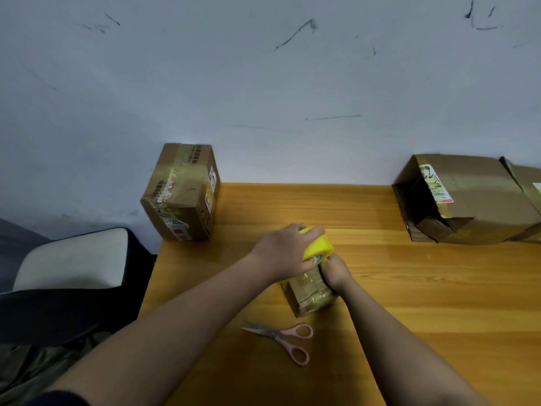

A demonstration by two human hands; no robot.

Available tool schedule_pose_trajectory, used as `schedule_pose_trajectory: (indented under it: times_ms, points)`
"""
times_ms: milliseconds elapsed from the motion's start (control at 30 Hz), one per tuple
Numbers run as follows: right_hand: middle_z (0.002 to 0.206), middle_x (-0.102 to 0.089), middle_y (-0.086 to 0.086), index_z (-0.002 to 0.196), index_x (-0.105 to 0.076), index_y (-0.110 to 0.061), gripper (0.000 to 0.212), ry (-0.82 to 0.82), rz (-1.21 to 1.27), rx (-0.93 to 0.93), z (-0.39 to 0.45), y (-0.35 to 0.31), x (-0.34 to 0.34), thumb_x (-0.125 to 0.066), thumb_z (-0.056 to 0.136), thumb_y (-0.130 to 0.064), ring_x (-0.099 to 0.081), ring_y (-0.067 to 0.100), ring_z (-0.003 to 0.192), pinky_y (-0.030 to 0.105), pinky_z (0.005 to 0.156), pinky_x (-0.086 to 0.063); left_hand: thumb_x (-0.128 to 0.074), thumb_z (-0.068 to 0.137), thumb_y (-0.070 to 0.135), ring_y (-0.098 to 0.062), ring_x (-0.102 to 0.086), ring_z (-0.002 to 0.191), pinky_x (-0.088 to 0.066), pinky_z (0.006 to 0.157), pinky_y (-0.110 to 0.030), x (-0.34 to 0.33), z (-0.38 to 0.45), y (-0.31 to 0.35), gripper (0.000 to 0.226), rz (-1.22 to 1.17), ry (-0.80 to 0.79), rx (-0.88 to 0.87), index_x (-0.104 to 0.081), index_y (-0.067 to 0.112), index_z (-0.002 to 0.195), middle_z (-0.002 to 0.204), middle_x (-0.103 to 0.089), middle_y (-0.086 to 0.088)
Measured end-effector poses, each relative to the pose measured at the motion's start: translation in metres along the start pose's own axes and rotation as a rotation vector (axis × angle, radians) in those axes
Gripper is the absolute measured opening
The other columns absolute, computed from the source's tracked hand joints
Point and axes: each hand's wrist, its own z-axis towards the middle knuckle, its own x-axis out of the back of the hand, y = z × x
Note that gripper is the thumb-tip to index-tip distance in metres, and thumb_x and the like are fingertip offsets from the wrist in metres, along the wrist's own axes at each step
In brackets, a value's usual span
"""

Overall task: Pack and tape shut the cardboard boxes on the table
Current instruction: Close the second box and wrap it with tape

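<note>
In the head view, nearest the camera, two bare forearms reach out over the table (439,303), and just beyond them pink scissors (282,338) lie flat on the wood, shut, untouched. Just past the scissors sits the small box (307,294), the landmark here, its top already shiny with clear tape. The left hand (281,253) is curled over the yellow tape roll (317,247) and holds it at the box's far end, the roll touching or just above the box. The right hand (333,273) rests on the box's right side with fingers curled down at the tape, though whether it pinches the strip or only presses it I cannot tell for sure. The step in hand looks like laying a strip along the box. To do it well, keep the roll low and pull it straight along the seam with steady tension, while the right hand pins the started end and then smooths toward the roll so no bubbles or creases form. The box is light and may slide or tip under the pull, so weight it down. The scissors lie close for the cut. Far left of the box a taped box (181,194) stands at the table's corner; far right an open box (468,200) lies on its side.
</note>
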Motion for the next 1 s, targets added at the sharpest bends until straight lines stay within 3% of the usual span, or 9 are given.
schedule_pose_trajectory:
  times_ms: [133,233,333,400,533,700,867,933,1000]
  points:
    - [0.126,-0.062,0.011,0.129,-0.056,-0.025,0.038,0.071,-0.206,-0.036,-0.001,-0.002,-0.002,-0.036,0.101,-0.04,-0.055,0.033,0.115,0.035,0.083,-0.039,-0.046,0.095,0.047,-0.028,-0.053,0.115,-0.043,0.076,-0.033,0.009,-0.006,-0.001,0.053,0.125,-0.039,-0.004,-0.03,0.031,0.142,0.134,-0.05,-0.007]
    - [0.122,-0.064,0.01,0.13,-0.055,-0.029,0.054,0.122,-0.313,-0.03,-0.003,-0.003,-0.006,-0.023,0.098,-0.06,-0.056,0.033,0.113,0.038,0.084,-0.042,-0.047,0.094,0.049,-0.027,-0.058,0.105,-0.041,0.069,-0.032,0.008,-0.012,-0.012,0.055,0.232,-0.179,0.03,-0.028,0.032,0.143,0.122,-0.056,-0.007]
    - [0.12,-0.063,0.011,0.132,-0.048,-0.023,0.049,0.227,-0.557,0.027,-0.007,-0.007,-0.012,-0.021,0.102,-0.052,-0.059,0.034,0.108,0.038,0.082,-0.043,-0.047,0.093,0.05,-0.026,-0.059,0.1,-0.048,0.069,-0.034,0.002,-0.023,-0.02,0.06,0.247,-0.256,0.051,-0.021,0.036,0.145,0.119,-0.056,-0.007]
    - [0.132,-0.054,0.01,0.145,-0.031,-0.02,0.046,0.278,-0.666,0.12,-0.009,-0.011,-0.016,-0.025,0.104,-0.04,-0.059,0.035,0.109,0.04,0.083,-0.045,-0.048,0.093,0.052,-0.026,-0.059,0.1,-0.048,0.072,-0.034,0.0,-0.029,-0.024,0.061,0.206,-0.22,0.063,-0.02,0.037,0.145,0.12,-0.055,-0.008]
    - [0.149,-0.036,0.01,0.153,-0.01,-0.016,0.056,0.199,-0.713,0.253,-0.006,-0.015,-0.023,-0.03,0.102,-0.017,-0.058,0.037,0.109,0.04,0.083,-0.046,-0.048,0.091,0.054,-0.027,-0.059,0.103,-0.043,0.071,-0.033,-0.002,-0.038,-0.028,0.061,0.141,-0.158,0.105,-0.021,0.04,0.144,0.124,-0.054,-0.007]
    - [0.152,-0.032,0.007,0.153,-0.007,-0.023,0.056,0.163,-0.616,0.265,-0.003,-0.011,-0.019,-0.027,0.103,-0.035,-0.057,0.034,0.112,0.04,0.086,-0.046,-0.048,0.09,0.055,-0.026,-0.06,0.102,-0.04,0.069,-0.031,-0.004,-0.041,-0.028,0.062,0.129,-0.108,0.109,-0.021,0.04,0.144,0.124,-0.055,-0.006]
    - [0.149,-0.033,0.008,0.154,0.004,-0.023,0.064,0.176,-0.929,0.208,0.0,-0.016,-0.024,-0.02,0.101,-0.049,-0.054,0.032,0.113,0.041,0.087,-0.045,-0.049,0.09,0.057,-0.025,-0.059,0.105,-0.04,0.069,-0.03,-0.003,-0.04,-0.032,0.062,0.128,-0.088,0.12,-0.024,0.041,0.144,0.127,-0.054,-0.005]
    - [0.15,-0.035,0.01,0.155,-0.003,-0.02,0.062,0.243,-1.019,0.236,-0.002,-0.017,-0.027,-0.02,0.102,-0.046,-0.054,0.032,0.113,0.042,0.086,-0.045,-0.048,0.09,0.057,-0.025,-0.059,0.104,-0.041,0.07,-0.03,-0.002,-0.037,-0.03,0.06,0.133,-0.087,0.116,-0.027,0.039,0.143,0.125,-0.055,-0.005]
    - [0.144,-0.047,0.012,0.149,-0.031,-0.013,0.057,0.292,-1.045,0.322,-0.006,-0.022,-0.026,-0.027,0.097,-0.037,-0.057,0.032,0.111,0.044,0.08,-0.048,-0.049,0.089,0.057,-0.026,-0.06,0.103,-0.045,0.072,-0.032,-0.001,-0.035,-0.028,0.059,0.131,-0.072,0.108,-0.029,0.038,0.142,0.122,-0.056,-0.006]
